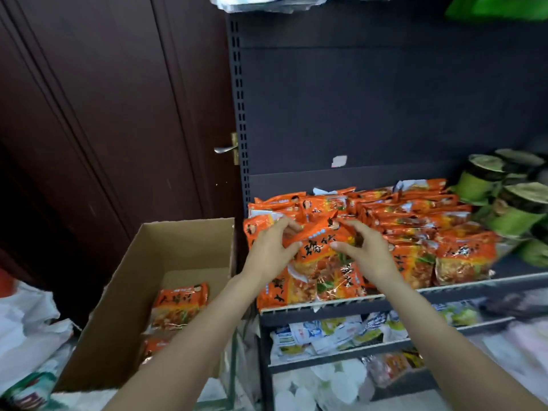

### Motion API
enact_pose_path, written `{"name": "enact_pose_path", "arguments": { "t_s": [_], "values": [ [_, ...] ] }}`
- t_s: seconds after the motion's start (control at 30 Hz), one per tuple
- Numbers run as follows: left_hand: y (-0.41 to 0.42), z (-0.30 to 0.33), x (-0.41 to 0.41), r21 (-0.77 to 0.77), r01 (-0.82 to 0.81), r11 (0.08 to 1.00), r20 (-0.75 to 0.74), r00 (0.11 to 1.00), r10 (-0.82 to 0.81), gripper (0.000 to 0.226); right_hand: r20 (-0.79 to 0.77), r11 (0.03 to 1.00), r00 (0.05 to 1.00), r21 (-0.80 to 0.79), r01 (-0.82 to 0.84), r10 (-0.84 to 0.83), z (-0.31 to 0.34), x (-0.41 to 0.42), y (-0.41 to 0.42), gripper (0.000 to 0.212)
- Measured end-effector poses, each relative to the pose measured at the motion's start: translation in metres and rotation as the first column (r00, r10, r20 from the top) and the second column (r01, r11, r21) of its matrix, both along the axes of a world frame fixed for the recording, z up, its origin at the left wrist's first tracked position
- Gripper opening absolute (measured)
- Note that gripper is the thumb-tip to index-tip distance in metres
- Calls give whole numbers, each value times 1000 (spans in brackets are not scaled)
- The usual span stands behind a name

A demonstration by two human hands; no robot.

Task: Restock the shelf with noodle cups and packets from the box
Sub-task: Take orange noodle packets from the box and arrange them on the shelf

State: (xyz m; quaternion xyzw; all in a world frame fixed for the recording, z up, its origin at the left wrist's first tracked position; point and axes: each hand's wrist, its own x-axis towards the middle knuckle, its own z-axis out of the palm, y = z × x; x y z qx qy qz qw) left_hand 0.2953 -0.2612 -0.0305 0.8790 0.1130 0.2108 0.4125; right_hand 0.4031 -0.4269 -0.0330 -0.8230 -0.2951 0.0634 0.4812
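Both my hands are on one orange noodle packet [321, 247] at the front left of the shelf [462, 287]. My left hand [271, 252] has its grip on the packet's left edge, fingers curled over the top and thumb beneath. My right hand [363, 250] pinches the right side, fingertips on the wrapper. The packet sits tilted on top of the other orange packets [415, 229], which fill the shelf in overlapping rows from the left upright toward the middle. To the right of them, green noodle cups [486, 185] are stacked on the same shelf, some leaning on their sides.

The cardboard box [130, 295] stands open just left of the shelf, below my left forearm. Inside it I see one orange packet [179, 305] lying face up, with another [154, 347] nearer me, partly hidden by my arm. Lower shelves hold white and pale green packets [326, 333]. White plastic bags [26, 324] lie left of the box, before a dark wooden door [89, 114].
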Motion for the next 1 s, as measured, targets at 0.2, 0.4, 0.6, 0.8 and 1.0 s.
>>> {"name": "enact_pose_path", "arguments": {
  "t_s": [0.2,0.4,0.6,0.8,1.0],
  "values": [
    [-31,-30,49,-88,40,995,-191,980,-56,32,87,965,993,-256,-50,75,-11,60,-48,52],
    [-22,-63,64,325,-63,944,-294,942,164,39,294,826,932,-563,-10,212,-30,87,-51,52],
    [-17,-65,88,497,76,864,-417,894,161,66,327,801,900,-597,-39,287,-38,91,-38,56],
    [-8,-74,115,504,252,826,-597,793,122,72,346,777,888,-629,-19,303,-43,98,-30,59],
    [-3,-81,123,509,274,816,-620,775,127,75,296,782,905,-620,-62,307,-48,99,-30,54]
  ]
}}
